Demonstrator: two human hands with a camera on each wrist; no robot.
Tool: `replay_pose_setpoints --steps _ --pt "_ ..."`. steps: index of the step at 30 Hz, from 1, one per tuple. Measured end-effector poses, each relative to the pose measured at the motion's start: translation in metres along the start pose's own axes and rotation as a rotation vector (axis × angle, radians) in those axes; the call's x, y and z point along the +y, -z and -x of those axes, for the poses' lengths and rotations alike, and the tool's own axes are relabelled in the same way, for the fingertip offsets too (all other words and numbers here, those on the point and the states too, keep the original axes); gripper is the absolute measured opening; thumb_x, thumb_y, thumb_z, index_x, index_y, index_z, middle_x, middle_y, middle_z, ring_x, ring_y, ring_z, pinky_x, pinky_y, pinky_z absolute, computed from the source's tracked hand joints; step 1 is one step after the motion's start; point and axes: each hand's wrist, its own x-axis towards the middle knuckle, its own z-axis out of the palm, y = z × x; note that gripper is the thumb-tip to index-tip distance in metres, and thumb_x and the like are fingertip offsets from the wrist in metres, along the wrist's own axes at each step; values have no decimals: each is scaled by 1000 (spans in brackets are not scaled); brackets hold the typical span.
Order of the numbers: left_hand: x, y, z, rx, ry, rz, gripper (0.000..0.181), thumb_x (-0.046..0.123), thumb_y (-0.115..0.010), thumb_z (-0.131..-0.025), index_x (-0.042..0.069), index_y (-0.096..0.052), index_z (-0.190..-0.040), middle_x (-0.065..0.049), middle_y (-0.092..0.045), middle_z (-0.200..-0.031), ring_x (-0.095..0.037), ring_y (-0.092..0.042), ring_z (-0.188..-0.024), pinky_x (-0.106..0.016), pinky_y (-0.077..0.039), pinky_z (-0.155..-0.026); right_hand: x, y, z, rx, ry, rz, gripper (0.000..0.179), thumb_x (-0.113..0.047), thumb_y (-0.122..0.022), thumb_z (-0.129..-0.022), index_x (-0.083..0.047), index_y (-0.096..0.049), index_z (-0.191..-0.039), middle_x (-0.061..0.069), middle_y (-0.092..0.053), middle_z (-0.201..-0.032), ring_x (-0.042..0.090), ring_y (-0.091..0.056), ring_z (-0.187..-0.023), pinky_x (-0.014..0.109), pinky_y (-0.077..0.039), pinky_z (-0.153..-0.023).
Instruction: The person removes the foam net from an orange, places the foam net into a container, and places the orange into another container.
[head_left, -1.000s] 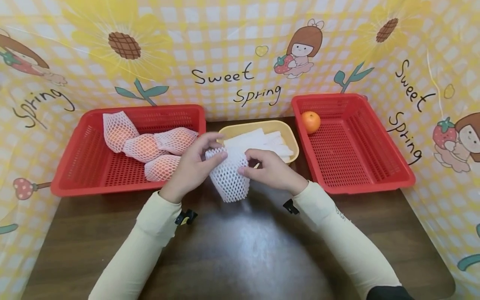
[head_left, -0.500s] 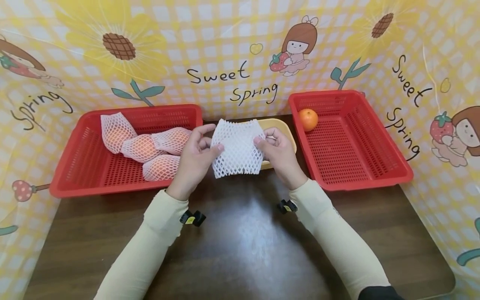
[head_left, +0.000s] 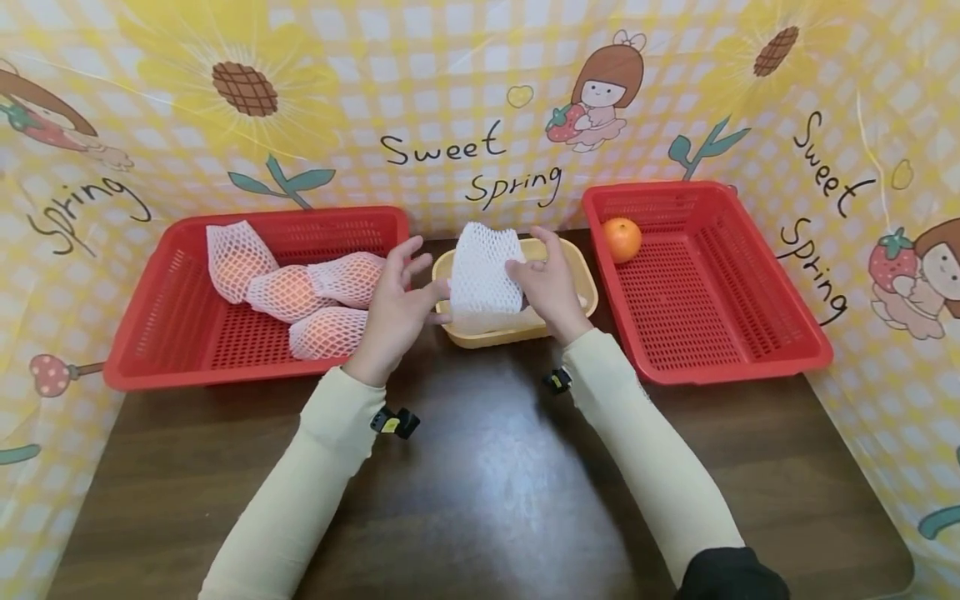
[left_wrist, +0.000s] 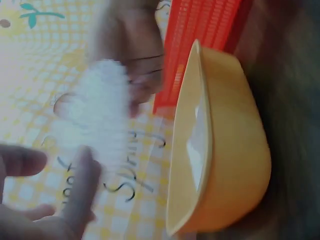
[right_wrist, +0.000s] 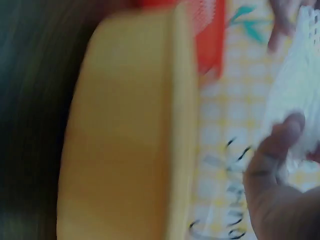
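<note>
A white foam mesh fruit sleeve (head_left: 486,271) hangs over the yellow basin (head_left: 491,337), pinched at its right edge between the thumb and fingers of my right hand (head_left: 553,287). In the right wrist view the thumb (right_wrist: 287,132) presses on the sleeve (right_wrist: 295,90). My left hand (head_left: 397,304) is spread at the sleeve's left side, fingertips right by its edge. From the left wrist, the sleeve (left_wrist: 102,112) looks blurred, and one left finger (left_wrist: 85,180) overlaps its lower end. More white sleeve material (left_wrist: 196,150) lies inside the basin.
The left red basket (head_left: 225,379) holds several oranges (head_left: 288,292) in white mesh sleeves. One bare orange (head_left: 621,240) sits in the back left corner of the right red basket (head_left: 735,375). A patterned yellow cloth (head_left: 442,92) rises behind the brown table (head_left: 480,500).
The sleeve was lifted and turned, first stretched between both hands. Now the left fingers have opened off it, while the right hand keeps its pinch, and the sleeve sits slightly farther back.
</note>
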Motion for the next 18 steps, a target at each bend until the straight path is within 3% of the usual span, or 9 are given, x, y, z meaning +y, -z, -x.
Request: replay_pose_setpoints --steps 3,6,7,11,14,18 --pt "1 11 6 -59 43 -159 62 12 -63 -99 17 -37 -155 -11 -40 -153 -26 -63 -114 -37 -58 -76 11 -4 -15 -86 -62 181 67 -13 -63 -98 -12 -29 -156 12 -60 -77 19 -54 -56 32 -51 -52" --pt "4 24 16 -106 31 -312 49 15 -62 -100 16 -48 -148 -13 -54 -137 -27 -70 -87 -39 -56 -75 19 -11 -24 -127 -82 334 67 -14 -62 -99 -11 -28 -157 13 -61 -83 20 -55 -59 32 -51 -54" --pt "5 28 18 -108 18 -345 45 15 -62 -100 15 -52 -144 -14 -58 -131 -25 -70 -85 -40 -54 -75 21 -13 -27 -123 -77 360 67 -13 -62 -99 -11 -28 -157 12 -60 -82 19 -54 -59 32 -50 -55" --pt "11 47 23 -83 -42 -403 29 14 -62 -100 10 -63 -129 -13 -64 -116 -27 -67 -87 -40 -53 -77 20 -23 -37 -59 -68 415 65 -15 -61 -100 -12 -30 -157 10 -58 -80 18 -51 -56 32 -46 -55" --pt "16 62 25 -52 -58 -422 27 16 -62 -101 8 -65 -126 -11 -66 -116 -28 -66 -91 -39 -54 -81 17 -27 -38 -51 -84 490 64 -17 -60 -101 -12 -29 -157 13 -60 -87 23 -57 -59 35 -49 -59" --pt "28 87 27 -44 -35 -509 28 19 -60 -101 9 -65 -127 -9 -64 -123 -29 -62 -102 -45 -51 -89 14 -29 -33 -123 -51 703 71 -25 -63 -100 -10 -25 -158 20 -62 -118 34 -66 -93 43 -53 -82"
